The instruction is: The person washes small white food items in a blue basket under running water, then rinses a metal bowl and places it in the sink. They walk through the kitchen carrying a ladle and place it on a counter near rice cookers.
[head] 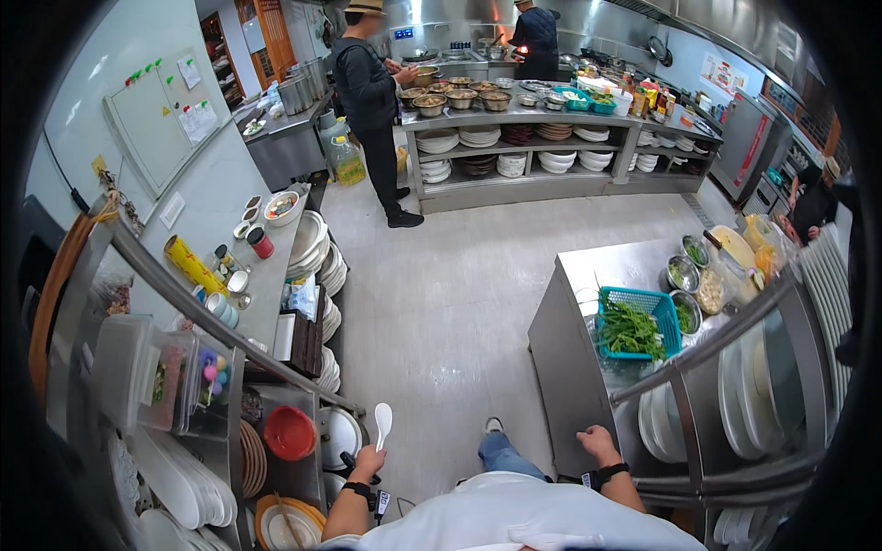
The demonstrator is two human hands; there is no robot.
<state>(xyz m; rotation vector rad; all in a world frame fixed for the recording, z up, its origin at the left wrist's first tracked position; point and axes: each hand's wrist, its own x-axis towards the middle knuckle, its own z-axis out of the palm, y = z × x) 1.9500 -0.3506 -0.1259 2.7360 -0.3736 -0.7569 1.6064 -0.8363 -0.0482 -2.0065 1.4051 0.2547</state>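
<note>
My left hand (369,460) grips the handle of a white rice paddle (383,421), its broad end pointing up and away from me over the floor. Beside that hand, on the shelf to its left, are a white lidded pot (340,434) and a red bowl (289,432). My right hand (598,441) is loosely curled near the side of a steel counter (572,386); whether something small is inside it I cannot tell. On that counter stand a teal basket (674,324) of green vegetables (630,330) and steel bowls (683,273) of chopped greens.
Steel rails (207,317) run along both sides. Stacked plates (306,248) line the left shelves. A person (368,103) stands at the far counter (524,122), which bears several bowls. Another person (536,41) is at the stove, and one more (813,200) is at the far right.
</note>
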